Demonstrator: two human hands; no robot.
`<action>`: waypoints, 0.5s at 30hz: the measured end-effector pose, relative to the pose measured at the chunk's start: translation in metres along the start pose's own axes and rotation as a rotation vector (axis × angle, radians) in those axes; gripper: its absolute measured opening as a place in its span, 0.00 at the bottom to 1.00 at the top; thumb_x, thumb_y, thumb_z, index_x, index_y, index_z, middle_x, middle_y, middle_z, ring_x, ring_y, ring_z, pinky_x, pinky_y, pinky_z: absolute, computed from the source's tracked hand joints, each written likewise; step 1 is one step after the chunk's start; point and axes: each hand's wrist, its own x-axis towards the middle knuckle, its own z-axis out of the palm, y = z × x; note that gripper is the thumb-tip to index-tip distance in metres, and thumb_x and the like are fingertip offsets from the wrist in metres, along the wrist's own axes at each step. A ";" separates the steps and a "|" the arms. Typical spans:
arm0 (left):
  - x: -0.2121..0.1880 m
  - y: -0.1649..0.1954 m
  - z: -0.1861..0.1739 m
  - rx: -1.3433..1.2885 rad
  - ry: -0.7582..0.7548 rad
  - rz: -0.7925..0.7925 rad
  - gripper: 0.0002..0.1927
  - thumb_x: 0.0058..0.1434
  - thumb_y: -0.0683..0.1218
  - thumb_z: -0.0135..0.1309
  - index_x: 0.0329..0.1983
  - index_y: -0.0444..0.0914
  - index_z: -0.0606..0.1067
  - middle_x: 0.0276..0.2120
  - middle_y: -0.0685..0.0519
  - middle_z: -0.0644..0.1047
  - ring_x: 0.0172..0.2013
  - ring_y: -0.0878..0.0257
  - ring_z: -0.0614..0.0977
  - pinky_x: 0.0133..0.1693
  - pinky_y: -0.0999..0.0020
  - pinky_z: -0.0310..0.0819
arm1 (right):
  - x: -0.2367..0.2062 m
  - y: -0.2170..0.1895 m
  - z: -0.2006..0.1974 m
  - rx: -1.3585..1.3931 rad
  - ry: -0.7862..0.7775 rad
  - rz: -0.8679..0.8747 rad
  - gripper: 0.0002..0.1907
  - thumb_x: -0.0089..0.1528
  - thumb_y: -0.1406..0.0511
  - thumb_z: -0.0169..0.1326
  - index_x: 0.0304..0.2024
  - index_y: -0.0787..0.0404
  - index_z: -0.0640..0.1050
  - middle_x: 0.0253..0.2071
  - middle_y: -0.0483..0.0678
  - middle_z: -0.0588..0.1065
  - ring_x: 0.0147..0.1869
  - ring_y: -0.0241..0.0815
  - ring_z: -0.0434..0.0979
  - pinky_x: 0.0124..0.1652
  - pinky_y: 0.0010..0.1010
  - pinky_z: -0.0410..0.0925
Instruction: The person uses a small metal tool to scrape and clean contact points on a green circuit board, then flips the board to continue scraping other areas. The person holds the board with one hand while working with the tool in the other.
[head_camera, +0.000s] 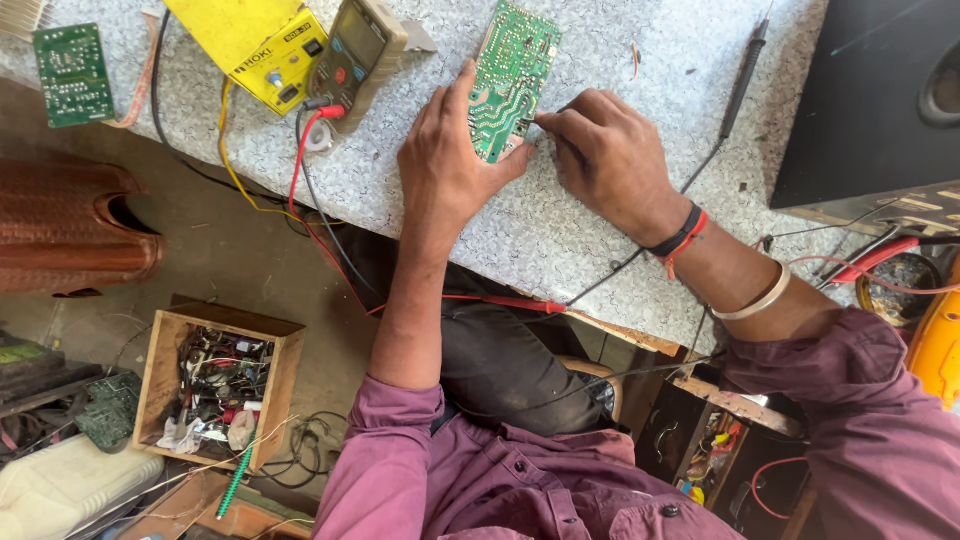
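Hands working over a green circuit board (512, 78) lying on the speckled worktable (560, 230): the left hand (452, 160) is gripping its lower edge, fingers curled around it, while the right hand (610, 155) is pinching a thin probe tip against its side. A multimeter (358, 55) is sitting just beside, leads plugged in; checking appears underway, not finished.

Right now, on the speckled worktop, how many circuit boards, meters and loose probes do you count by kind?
Green circuit boards: 2, one under both hands, one at the far corner
Meters: 2, yellow and tan
Loose black probe: 1
Total: 5
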 end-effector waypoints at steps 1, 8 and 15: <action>0.001 0.000 0.000 -0.003 -0.005 -0.010 0.54 0.48 0.60 0.74 0.71 0.34 0.61 0.50 0.46 0.78 0.49 0.51 0.82 0.49 0.56 0.78 | 0.000 0.001 0.001 -0.004 0.001 0.006 0.09 0.65 0.72 0.58 0.48 0.62 0.82 0.38 0.49 0.75 0.42 0.48 0.78 0.40 0.39 0.72; 0.001 0.001 0.000 0.009 -0.002 -0.013 0.52 0.49 0.59 0.73 0.71 0.35 0.62 0.51 0.45 0.78 0.50 0.50 0.82 0.50 0.56 0.78 | 0.000 0.004 0.003 0.000 -0.002 0.000 0.09 0.65 0.72 0.58 0.47 0.61 0.83 0.38 0.49 0.75 0.41 0.46 0.78 0.38 0.38 0.72; -0.001 0.003 -0.003 -0.009 0.008 -0.030 0.50 0.48 0.57 0.73 0.71 0.36 0.63 0.49 0.45 0.78 0.49 0.49 0.82 0.48 0.54 0.78 | 0.002 0.000 -0.001 0.013 -0.010 -0.007 0.11 0.63 0.73 0.58 0.48 0.61 0.82 0.38 0.49 0.75 0.41 0.49 0.78 0.39 0.40 0.72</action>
